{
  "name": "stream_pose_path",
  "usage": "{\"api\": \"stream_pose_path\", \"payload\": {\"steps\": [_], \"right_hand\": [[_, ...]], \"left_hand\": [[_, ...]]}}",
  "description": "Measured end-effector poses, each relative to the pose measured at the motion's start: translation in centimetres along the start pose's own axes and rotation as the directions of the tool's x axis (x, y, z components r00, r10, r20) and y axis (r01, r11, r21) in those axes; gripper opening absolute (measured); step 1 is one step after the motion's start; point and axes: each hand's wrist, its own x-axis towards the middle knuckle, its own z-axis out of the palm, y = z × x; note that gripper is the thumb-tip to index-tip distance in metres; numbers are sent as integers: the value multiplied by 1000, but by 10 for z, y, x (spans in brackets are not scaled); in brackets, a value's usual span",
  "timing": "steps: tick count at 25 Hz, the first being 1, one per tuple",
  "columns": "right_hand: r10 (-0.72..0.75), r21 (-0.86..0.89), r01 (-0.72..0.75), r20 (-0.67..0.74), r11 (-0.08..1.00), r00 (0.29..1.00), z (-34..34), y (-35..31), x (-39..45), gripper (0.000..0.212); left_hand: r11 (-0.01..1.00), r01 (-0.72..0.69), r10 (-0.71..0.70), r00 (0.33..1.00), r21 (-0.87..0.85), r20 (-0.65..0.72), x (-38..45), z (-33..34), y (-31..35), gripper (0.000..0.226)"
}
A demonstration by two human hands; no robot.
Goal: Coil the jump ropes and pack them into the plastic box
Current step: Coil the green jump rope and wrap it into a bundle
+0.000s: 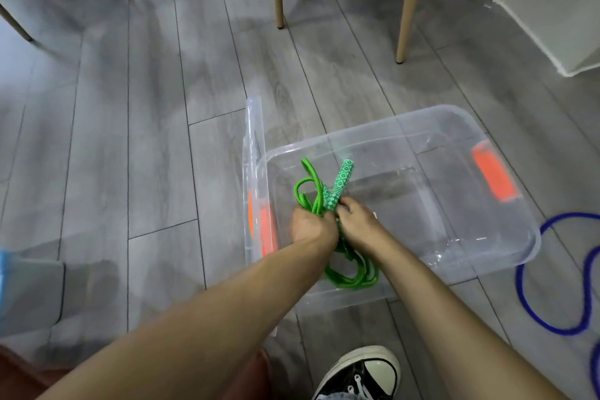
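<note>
A clear plastic box (506, 256) with orange latches sits on the grey floor, open at the top. Both my hands hold a bundled green jump rope (354, 276) over the box's near left part. My left hand (310, 224) grips the gathered cord. My right hand (355, 221) pinches the bundle at the base of the green-and-white patterned handles (341, 183), which point up and away. Loops of the cord hang below my wrists. A blue jump rope (532, 312) lies loose on the floor right of the box.
The clear lid (253, 146) leans against the box's left side. Wooden chair and table legs (406, 10) stand beyond the box, and a white unit (552, 10) at the far right. My black sneaker (360, 373) is at the bottom edge.
</note>
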Motion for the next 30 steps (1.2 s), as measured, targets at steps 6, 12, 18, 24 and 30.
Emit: {"api": "stream_pose_path", "payload": {"steps": [6,12,18,24,30], "right_hand": [[-43,-294,115,239,949,970,5,20,5,43],[-78,-483,154,175,862,982,-6,36,6,60],[-243,-679,247,103,691,965,-27,37,10,75],[-379,-704,227,-64,673,923,-46,35,-7,64],[-459,-711,177,-226,681,859,-70,30,-52,60]], "left_hand": [[938,19,-32,999,345,29,1,-2,-5,67],[634,-195,13,970,748,242,-5,21,-16,73],[414,-321,-8,934,852,356,18,17,-38,78],[368,-399,87,914,840,396,13,12,-28,77],[127,-598,466,740,791,484,-27,-7,-12,71]]}}
